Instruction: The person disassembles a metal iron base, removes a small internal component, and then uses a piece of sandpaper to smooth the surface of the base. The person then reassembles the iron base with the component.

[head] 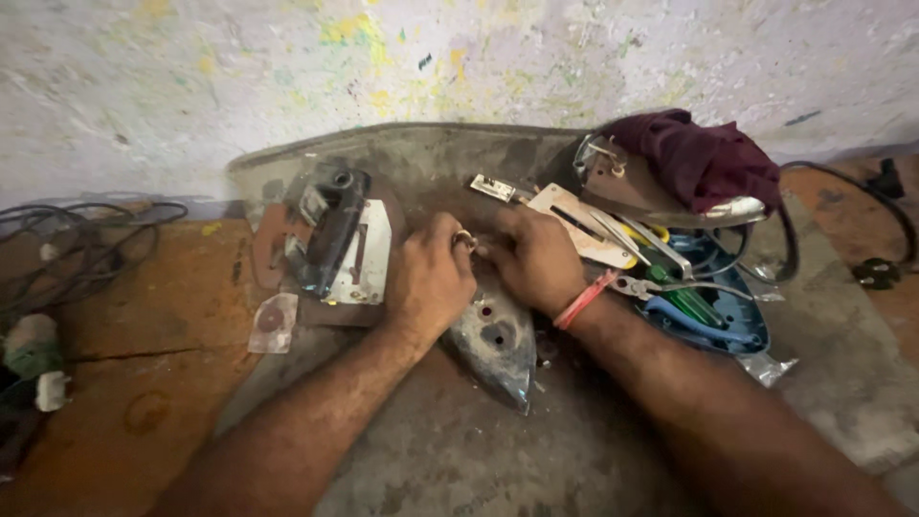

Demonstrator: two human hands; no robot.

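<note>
A grey metal iron soleplate (498,347) lies on a dark work slab (459,450), its pointed tip toward me. My left hand (429,280) is closed over its wide far end, a ring on one finger. My right hand (538,258), with a pink band at the wrist, is closed beside it, fingertips meeting the left hand's at the plate's top edge. What the fingers pinch is hidden.
A dismantled iron body with handle (330,235) sits left of my hands. To the right lie a blue iron shell (713,321) holding pliers and screwdrivers, a metal plate (579,225) and a maroon cloth (699,158). Black cables (77,244) lie far left, another cord (876,239) far right.
</note>
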